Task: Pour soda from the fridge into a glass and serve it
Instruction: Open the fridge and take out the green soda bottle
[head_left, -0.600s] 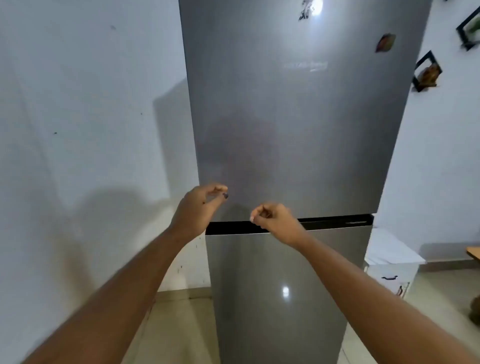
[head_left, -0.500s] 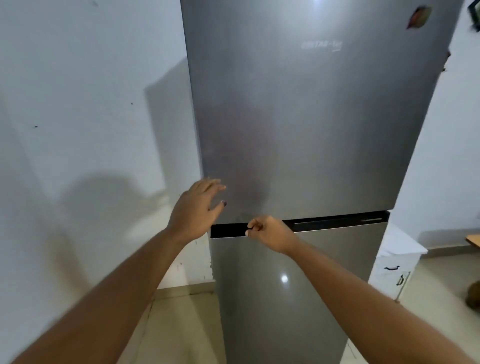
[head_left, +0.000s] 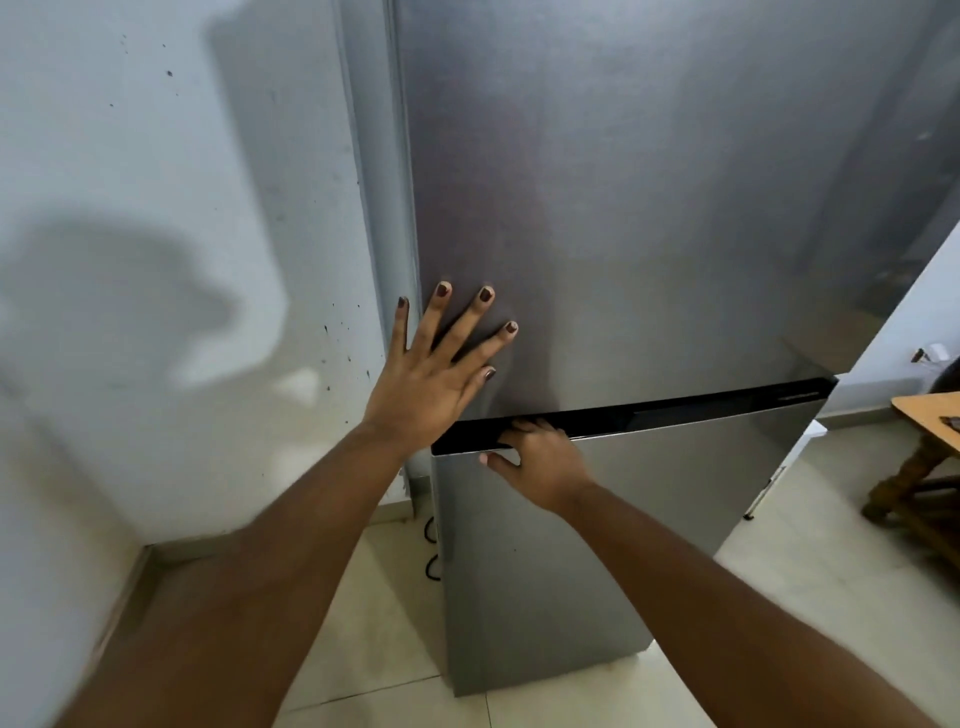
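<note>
Hooking its fingers into the dark recessed handle slot (head_left: 675, 413) between the two doors, the right hand (head_left: 545, 462) is the working grip, curled over the top edge of the lower door (head_left: 597, 545) with the thumb on its front face. The left hand (head_left: 431, 374) lies flat and spread against the upper door (head_left: 649, 208) of the steel fridge (head_left: 727, 286), which stands beside the white wall (head_left: 182, 260). Opening looks like the step in hand; next I'd expect a steady outward pull, as the soda and the glass are nowhere in sight, the soda presumably behind these doors.
</note>
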